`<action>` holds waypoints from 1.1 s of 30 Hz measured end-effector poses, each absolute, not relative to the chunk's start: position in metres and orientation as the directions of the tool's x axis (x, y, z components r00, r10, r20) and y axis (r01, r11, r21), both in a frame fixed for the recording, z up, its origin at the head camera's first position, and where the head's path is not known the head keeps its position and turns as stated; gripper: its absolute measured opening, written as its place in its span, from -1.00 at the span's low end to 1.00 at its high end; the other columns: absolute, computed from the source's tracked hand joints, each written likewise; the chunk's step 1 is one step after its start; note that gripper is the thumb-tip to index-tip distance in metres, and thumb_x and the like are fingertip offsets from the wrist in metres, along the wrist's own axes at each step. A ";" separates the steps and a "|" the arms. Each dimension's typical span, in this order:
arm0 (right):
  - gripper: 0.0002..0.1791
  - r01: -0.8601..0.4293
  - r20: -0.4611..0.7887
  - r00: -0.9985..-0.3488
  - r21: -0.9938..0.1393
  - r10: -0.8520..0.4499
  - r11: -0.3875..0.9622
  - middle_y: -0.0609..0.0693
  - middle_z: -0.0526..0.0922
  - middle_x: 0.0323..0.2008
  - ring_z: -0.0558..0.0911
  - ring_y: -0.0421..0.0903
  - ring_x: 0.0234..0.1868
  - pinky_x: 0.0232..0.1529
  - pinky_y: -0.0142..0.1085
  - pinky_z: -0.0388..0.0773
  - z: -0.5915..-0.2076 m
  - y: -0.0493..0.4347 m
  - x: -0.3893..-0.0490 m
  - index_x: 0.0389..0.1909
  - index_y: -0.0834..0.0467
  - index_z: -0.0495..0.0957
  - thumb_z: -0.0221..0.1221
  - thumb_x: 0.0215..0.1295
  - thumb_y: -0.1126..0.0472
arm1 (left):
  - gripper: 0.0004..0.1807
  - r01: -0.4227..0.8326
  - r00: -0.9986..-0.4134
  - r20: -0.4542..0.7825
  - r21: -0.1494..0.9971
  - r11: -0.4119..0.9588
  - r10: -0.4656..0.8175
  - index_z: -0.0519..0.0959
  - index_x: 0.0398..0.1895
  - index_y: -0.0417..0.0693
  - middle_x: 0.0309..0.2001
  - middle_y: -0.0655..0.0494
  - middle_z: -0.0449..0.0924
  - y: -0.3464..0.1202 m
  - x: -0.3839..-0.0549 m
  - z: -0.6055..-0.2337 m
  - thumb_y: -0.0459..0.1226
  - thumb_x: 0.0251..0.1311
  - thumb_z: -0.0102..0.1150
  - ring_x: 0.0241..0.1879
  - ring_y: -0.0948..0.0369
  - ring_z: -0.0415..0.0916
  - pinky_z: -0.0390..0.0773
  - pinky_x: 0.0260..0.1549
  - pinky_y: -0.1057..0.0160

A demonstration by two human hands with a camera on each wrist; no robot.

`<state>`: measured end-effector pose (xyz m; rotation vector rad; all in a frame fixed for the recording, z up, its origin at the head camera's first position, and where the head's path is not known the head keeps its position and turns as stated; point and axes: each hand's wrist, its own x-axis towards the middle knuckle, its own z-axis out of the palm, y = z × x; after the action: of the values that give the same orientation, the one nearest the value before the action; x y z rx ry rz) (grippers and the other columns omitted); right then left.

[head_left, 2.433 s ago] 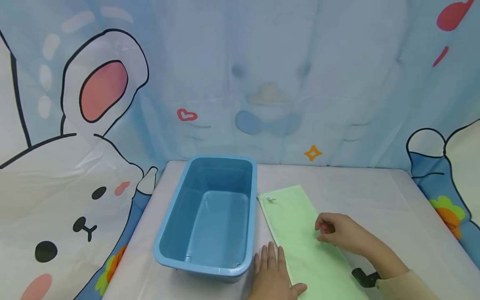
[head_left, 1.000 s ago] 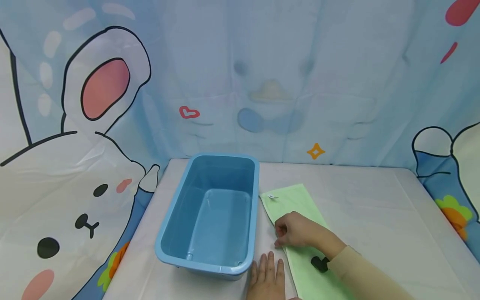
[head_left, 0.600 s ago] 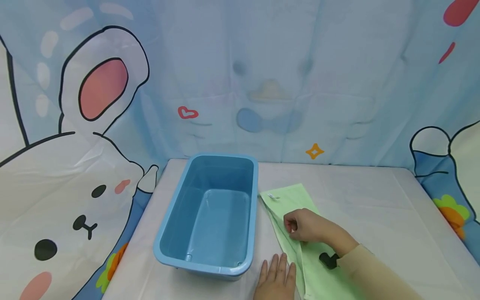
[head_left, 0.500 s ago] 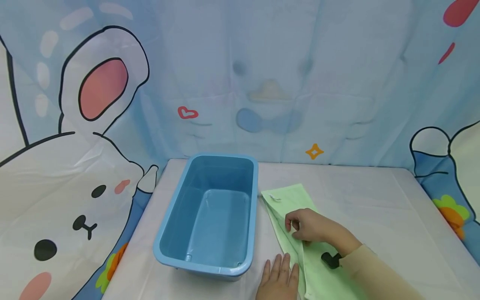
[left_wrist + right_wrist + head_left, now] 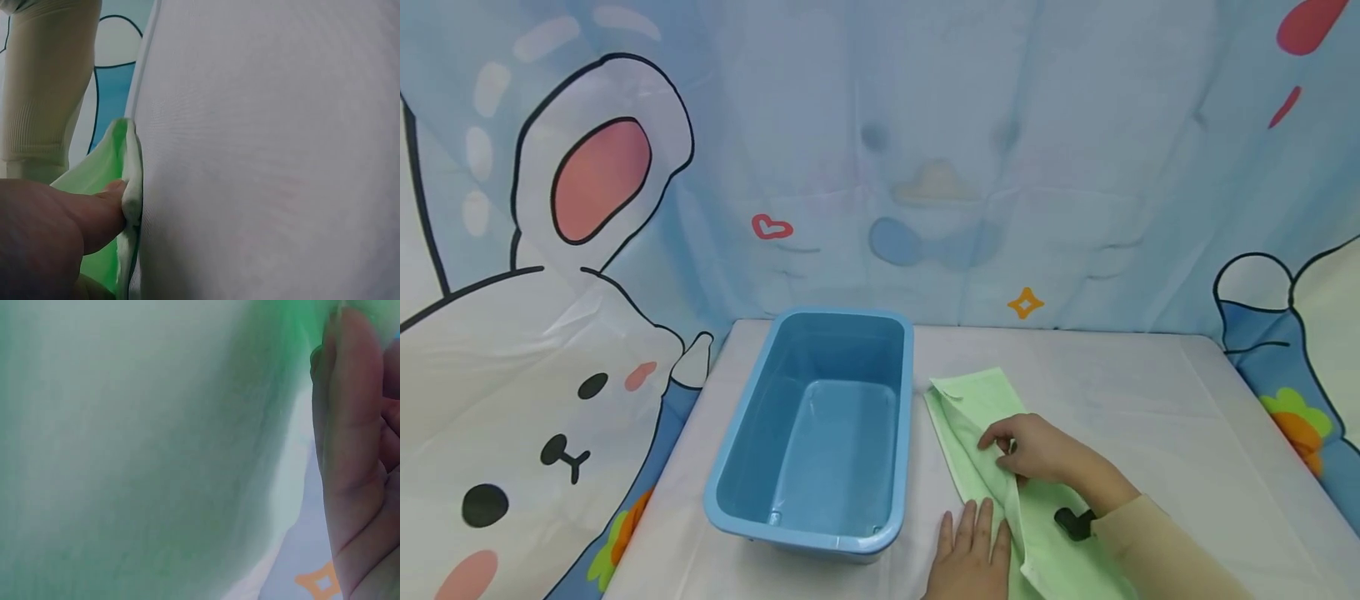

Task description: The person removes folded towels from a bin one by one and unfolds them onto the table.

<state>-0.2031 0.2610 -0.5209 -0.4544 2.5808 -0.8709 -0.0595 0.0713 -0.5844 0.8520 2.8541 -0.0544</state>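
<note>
A pale green towel lies folded lengthwise on the table, its upper layer raised along the left edge. My right hand is over the towel's middle with bent fingers, pinching that raised edge; the exact contact is partly hidden. In the right wrist view, the thumb meets the cloth at the top. My left hand rests with straight fingers on the towel's lower left edge. Its thumb touches the raised cloth in the left wrist view.
Left of the towel stands a blue plastic basin with nothing in it. A white cloth covers the table. Behind hangs a printed blue curtain. A small black device sits at my right wrist.
My right hand went left to the towel's left edge, then drew back rightward, lifting the upper layer. My left hand has shifted right, its fingers now on the towel.
</note>
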 end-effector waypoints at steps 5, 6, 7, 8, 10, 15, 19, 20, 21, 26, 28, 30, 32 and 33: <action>-0.67 -0.167 -0.247 -0.889 -0.609 -0.386 0.775 0.00 0.61 -0.24 0.64 -0.16 -0.57 -0.41 -0.29 0.58 -0.517 0.268 -0.202 0.04 0.01 0.71 0.22 0.32 0.35 | 0.02 0.534 -0.825 -0.199 0.031 0.845 0.528 0.08 0.61 0.44 0.66 0.29 -0.06 0.068 -0.062 -0.582 0.61 0.12 -0.24 0.66 0.25 -0.11 0.11 0.55 -0.12; -0.66 -0.172 -0.244 -0.890 -0.601 -0.384 0.780 -0.01 0.63 -0.19 0.64 -0.16 -0.57 -0.38 -0.29 0.58 -0.517 0.271 -0.202 0.06 0.00 0.70 0.21 0.33 0.35 | 0.05 0.533 -0.824 -0.209 0.033 0.845 0.527 0.06 0.62 0.44 0.66 0.29 -0.07 0.068 -0.063 -0.581 0.63 0.10 -0.24 0.66 0.25 -0.12 0.10 0.55 -0.12; -0.65 -0.180 -0.238 -0.892 -0.592 -0.384 0.786 -0.02 0.66 -0.14 0.65 -0.17 -0.56 -0.35 -0.29 0.58 -0.516 0.273 -0.202 0.07 -0.01 0.70 0.21 0.34 0.35 | 0.08 0.531 -0.823 -0.218 0.033 0.846 0.525 0.03 0.62 0.44 0.66 0.29 -0.09 0.067 -0.064 -0.580 0.64 0.06 -0.24 0.66 0.26 -0.14 0.08 0.55 -0.13; -0.63 -0.192 -0.227 -0.895 -0.579 -0.383 0.792 -0.03 0.68 -0.09 0.65 -0.19 -0.51 -0.30 -0.29 0.58 -0.517 0.275 -0.202 0.09 -0.03 0.70 0.20 0.34 0.35 | 0.10 0.530 -0.822 -0.226 0.036 0.847 0.523 0.02 0.63 0.45 0.67 0.29 -0.10 0.067 -0.065 -0.580 0.66 0.04 -0.24 0.66 0.26 -0.14 0.07 0.56 -0.13; -0.59 -0.211 -0.206 -0.900 -0.562 -0.383 0.799 -0.06 0.71 -0.03 0.66 -0.23 -0.37 -0.23 -0.28 0.57 -0.518 0.280 -0.202 0.11 -0.05 0.69 0.17 0.34 0.36 | 0.12 0.531 -0.819 -0.233 0.035 0.846 0.524 0.00 0.63 0.47 0.66 0.30 -0.10 0.065 -0.065 -0.579 0.67 0.00 -0.26 0.66 0.26 -0.15 0.06 0.56 -0.13; -0.53 -0.160 -0.227 -0.904 -0.606 -0.363 0.779 0.04 0.70 0.07 0.63 -0.18 -0.35 -0.33 -0.28 0.59 -0.523 0.294 -0.196 0.20 -0.03 0.66 0.11 0.34 0.40 | 0.09 0.559 -0.815 -0.181 0.000 0.829 0.550 0.05 0.61 0.49 0.64 0.33 -0.01 0.060 -0.063 -0.584 0.69 0.02 -0.40 0.65 0.27 -0.05 0.12 0.54 -0.13; -0.51 -0.121 -0.243 -0.905 -0.640 -0.350 0.759 0.16 0.64 0.17 0.65 -0.10 -0.32 -0.39 -0.29 0.59 -0.524 0.304 -0.192 0.24 -0.02 0.63 0.07 0.38 0.41 | 0.08 0.583 -0.802 -0.180 -0.034 0.812 0.569 0.01 0.61 0.51 0.65 0.37 -0.05 0.058 -0.065 -0.586 0.69 0.03 -0.50 0.65 0.28 -0.06 0.12 0.54 -0.12; -0.51 -0.123 -0.238 -0.906 -0.642 -0.349 0.757 0.16 0.63 0.20 0.67 -0.07 -0.21 -0.38 -0.29 0.60 -0.524 0.307 -0.192 0.24 -0.03 0.62 0.07 0.39 0.40 | 0.06 0.587 -0.799 -0.184 -0.033 0.809 0.572 -0.01 0.62 0.51 0.65 0.37 -0.08 0.058 -0.066 -0.587 0.68 0.05 -0.52 0.65 0.28 -0.07 0.12 0.54 -0.10; -0.50 -0.135 -0.228 -0.907 -0.641 -0.355 0.756 0.16 0.62 0.22 0.67 -0.04 -0.12 -0.35 -0.30 0.59 -0.523 0.310 -0.192 0.25 -0.04 0.62 0.07 0.39 0.40 | 0.07 0.591 -0.794 -0.202 -0.036 0.806 0.573 -0.05 0.62 0.51 0.66 0.38 -0.12 0.058 -0.068 -0.587 0.68 0.05 -0.55 0.65 0.28 -0.10 0.11 0.54 -0.11; -0.50 -0.159 -0.204 -0.909 -0.635 -0.362 0.756 0.13 0.59 0.30 0.63 0.11 0.16 -0.26 -0.31 0.61 -0.526 0.322 -0.196 0.29 -0.06 0.59 0.06 0.43 0.38 | 0.07 0.595 -0.785 -0.241 -0.041 0.802 0.570 -0.13 0.63 0.49 0.67 0.38 -0.22 0.057 -0.073 -0.586 0.67 0.06 -0.59 0.66 0.31 -0.15 0.10 0.55 -0.05; -0.49 -0.151 -0.205 -0.912 -0.637 -0.355 0.756 0.15 0.58 0.32 0.63 0.12 0.18 -0.25 -0.31 0.61 -0.527 0.326 -0.197 0.31 -0.05 0.58 0.06 0.42 0.38 | 0.09 0.598 -0.781 -0.257 -0.045 0.800 0.569 -0.13 0.64 0.48 0.67 0.39 -0.24 0.055 -0.074 -0.584 0.67 0.06 -0.54 0.66 0.31 -0.16 0.07 0.56 -0.03; -0.48 -0.128 -0.212 -0.914 -0.657 -0.345 0.743 0.18 0.55 0.34 0.62 0.12 0.16 -0.29 -0.29 0.62 -0.527 0.329 -0.197 0.31 -0.05 0.57 0.06 0.41 0.38 | 0.08 0.607 -0.777 -0.252 -0.054 0.793 0.577 -0.10 0.65 0.43 0.67 0.36 -0.21 0.053 -0.076 -0.583 0.65 0.10 -0.43 0.66 0.30 -0.14 0.05 0.56 -0.02; -0.47 -0.114 -0.213 -0.918 -0.667 -0.335 0.736 0.20 0.54 0.34 0.61 0.06 0.13 -0.32 -0.28 0.62 -0.527 0.332 -0.197 0.31 -0.06 0.58 0.07 0.40 0.39 | 0.06 0.618 -0.772 -0.241 -0.064 0.784 0.589 -0.06 0.65 0.37 0.68 0.33 -0.18 0.051 -0.079 -0.583 0.61 0.15 -0.34 0.66 0.28 -0.11 0.06 0.56 0.00; -0.47 -0.103 -0.217 -0.919 -0.674 -0.329 0.731 0.22 0.53 0.35 0.61 0.03 0.10 -0.35 -0.27 0.62 -0.526 0.334 -0.197 0.32 -0.07 0.57 0.07 0.40 0.39 | 0.05 0.623 -0.769 -0.233 -0.069 0.779 0.595 -0.04 0.66 0.34 0.68 0.31 -0.16 0.050 -0.080 -0.583 0.59 0.18 -0.31 0.65 0.27 -0.09 0.06 0.56 0.00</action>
<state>-0.1966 0.3337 -0.5263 -0.3369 2.6129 -0.9895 -0.0796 0.0496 -0.5830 0.9598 2.7726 -0.2103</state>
